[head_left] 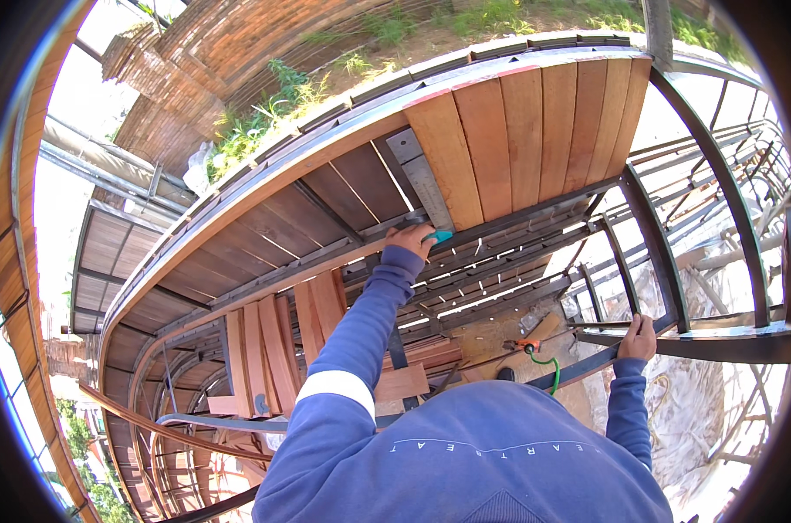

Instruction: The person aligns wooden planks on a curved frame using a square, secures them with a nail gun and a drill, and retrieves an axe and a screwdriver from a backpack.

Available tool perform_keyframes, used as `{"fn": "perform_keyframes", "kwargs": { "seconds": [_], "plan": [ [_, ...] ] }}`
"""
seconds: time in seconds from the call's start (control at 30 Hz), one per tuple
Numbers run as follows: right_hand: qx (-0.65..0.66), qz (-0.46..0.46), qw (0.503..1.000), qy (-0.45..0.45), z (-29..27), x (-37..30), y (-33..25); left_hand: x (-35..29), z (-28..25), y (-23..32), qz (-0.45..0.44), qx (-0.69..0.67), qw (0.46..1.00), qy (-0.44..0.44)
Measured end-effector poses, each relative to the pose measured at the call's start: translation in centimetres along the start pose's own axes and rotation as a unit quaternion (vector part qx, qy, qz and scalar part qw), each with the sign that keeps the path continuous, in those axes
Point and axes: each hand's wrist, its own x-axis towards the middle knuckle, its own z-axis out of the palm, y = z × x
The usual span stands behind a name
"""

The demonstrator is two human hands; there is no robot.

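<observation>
My left hand (pixel 410 240) reaches up to the lower edge of the curved frame. Its fingers are closed around a small teal thing (pixel 440 236) whose kind I cannot make out. Right above it, a grey metal strip (pixel 428 187) lies alongside the last of a row of reddish-brown wooden planks (pixel 483 148). To the left of that strip, darker boards (pixel 278 213) show between black metal ribs. Off to the right, my right hand (pixel 638 338) is closed on a dark metal bar (pixel 600 359) of the framework.
Loose wooden boards (pixel 278 336) lean below my left arm. An orange tool (pixel 528 346) with a green hose (pixel 552 370) lies further down. Curved black ribs (pixel 652 235) stand at the right, above whitish sheeting (pixel 687 410). A brick wall (pixel 239 52) rises beyond the frame.
</observation>
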Motion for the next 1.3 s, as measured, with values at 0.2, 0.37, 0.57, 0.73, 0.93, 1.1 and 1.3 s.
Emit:
{"fn": "perform_keyframes", "kwargs": {
  "seconds": [0.2, 0.37, 0.57, 0.73, 0.93, 1.1, 1.3],
  "plan": [
    [-0.008, 0.002, 1.000, 0.001, 0.3, 0.0, 0.3, 0.0, 0.5, -0.6, 0.001, -0.004, 1.000, 0.002],
    [-0.015, 0.003, 1.000, 0.001, 0.2, 0.0, 0.2, 0.1, 0.6, -0.7, 0.001, -0.002, 1.000, 0.005],
    [-0.009, -0.001, 1.000, 0.002, 0.0, -0.1, 0.1, 0.0, 0.4, -0.3, -0.016, 0.004, 1.000, -0.011],
    [0.000, 0.002, 1.000, 0.001, -0.2, 0.0, 0.1, -0.2, 0.4, -0.1, -0.017, -0.002, 1.000, 0.011],
    [-0.027, -0.003, 1.000, -0.001, -0.3, -0.3, 0.5, 0.7, -0.1, 0.7, -0.058, 0.013, 0.997, -0.057],
    [-0.025, 0.005, 1.000, -0.003, 0.5, -0.3, 0.6, 0.1, -0.1, -0.1, -0.078, 0.023, 0.996, -0.036],
    [-0.111, 0.048, 0.990, -0.072, 1.1, -0.2, 3.4, -6.6, -3.7, 3.6, -0.041, -0.084, 0.996, -0.001]
  ]
}}
